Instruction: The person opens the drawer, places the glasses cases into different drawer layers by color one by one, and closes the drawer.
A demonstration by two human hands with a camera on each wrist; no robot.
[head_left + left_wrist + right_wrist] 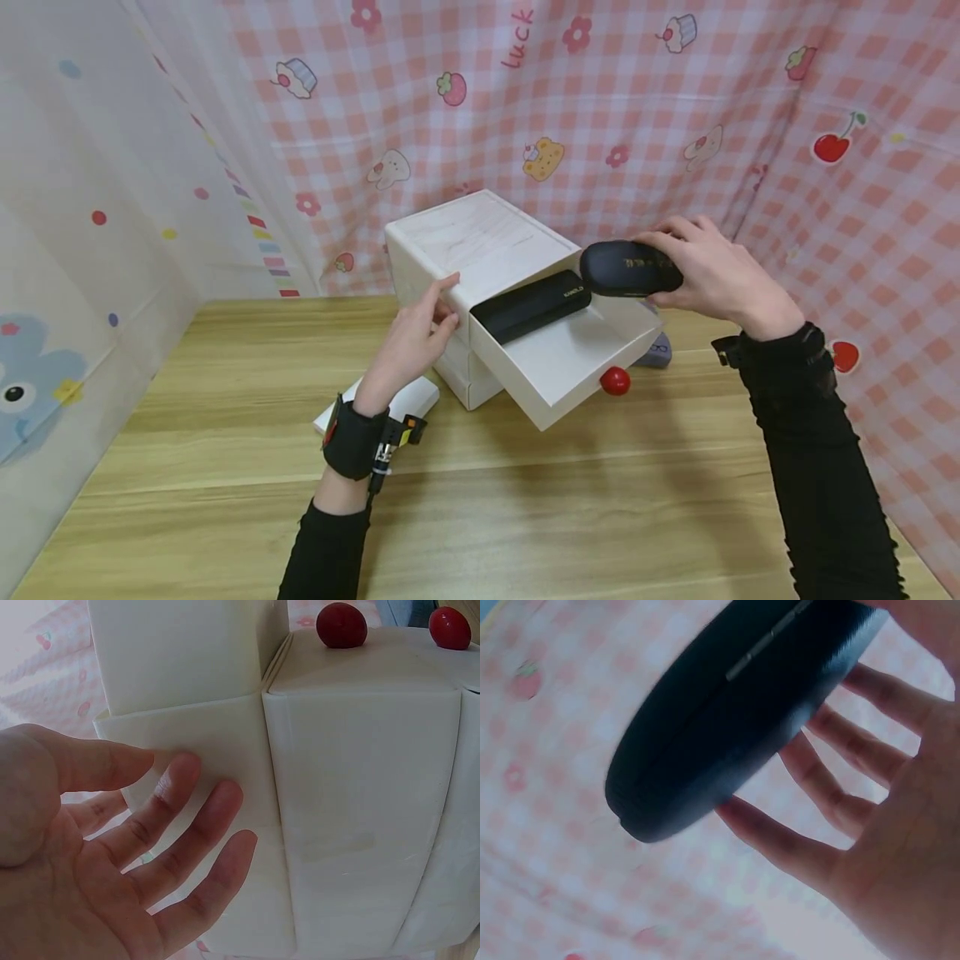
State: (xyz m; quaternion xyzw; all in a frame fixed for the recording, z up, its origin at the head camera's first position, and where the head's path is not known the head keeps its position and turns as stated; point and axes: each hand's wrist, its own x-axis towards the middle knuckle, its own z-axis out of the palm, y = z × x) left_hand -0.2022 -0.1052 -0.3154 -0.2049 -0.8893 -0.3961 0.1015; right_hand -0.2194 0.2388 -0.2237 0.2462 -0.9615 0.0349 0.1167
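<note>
Drawer (570, 400) juts toward five o'clock from a white box (483, 242) in the head view, presumably so its inside can be reached past the red knob (615, 381). A long black case (534, 304) lies at the drawer's eleven o'clock, perhaps set back there to save room. At one o'clock over the drawer, the right hand (712, 262) grips a rounded glasses case (611, 267) by its right end, a hold that leaves the other end free. The left hand (408, 337) is at the box's eight o'clock, as if to steady it.

In the left wrist view, the left hand holds nothing, fingers spread and gently bent; the dim picture does not settle whether they press the box. The drawer shows at eleven o'clock.

In the right wrist view, the glasses case slants toward seven o'clock, with fingers curved against it from four o'clock.
</note>
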